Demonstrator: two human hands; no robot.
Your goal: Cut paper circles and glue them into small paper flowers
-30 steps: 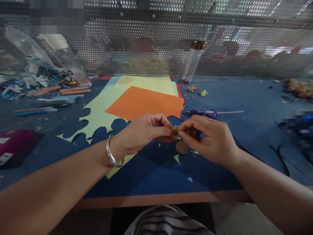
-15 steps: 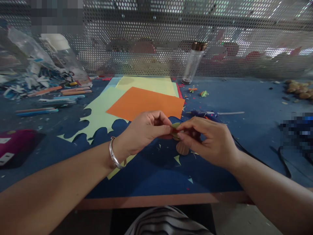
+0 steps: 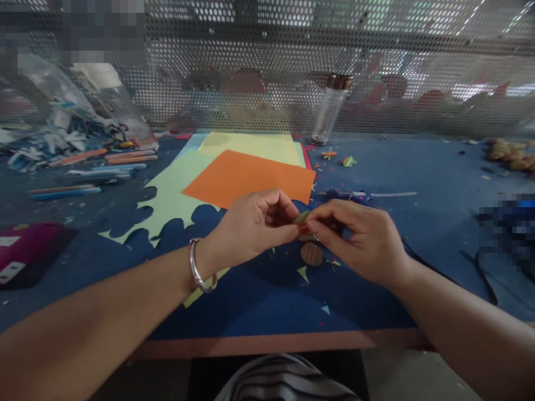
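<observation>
Above the middle of the blue table, my left hand and my right hand meet at a small folded piece of green and orange paper. Thumb and fingers of each hand pinch it from opposite sides, and the fingertips cover much of it. A brown round disc lies on the table just below the paper. Beyond the hands is an orange sheet, which overlaps a pale green sheet with scalloped cut-outs along its edge.
Behind my right hand lies a glue gun or similar blue tool. Small folded paper pieces and a clear bottle are further back. Coloured strips and a purple pouch are at left. A perforated metal screen closes the back.
The folded paper has turned slightly between my fingers, and my left thumb has straightened along it. The disc below shows more fully. Sheets and tools lie as before.
</observation>
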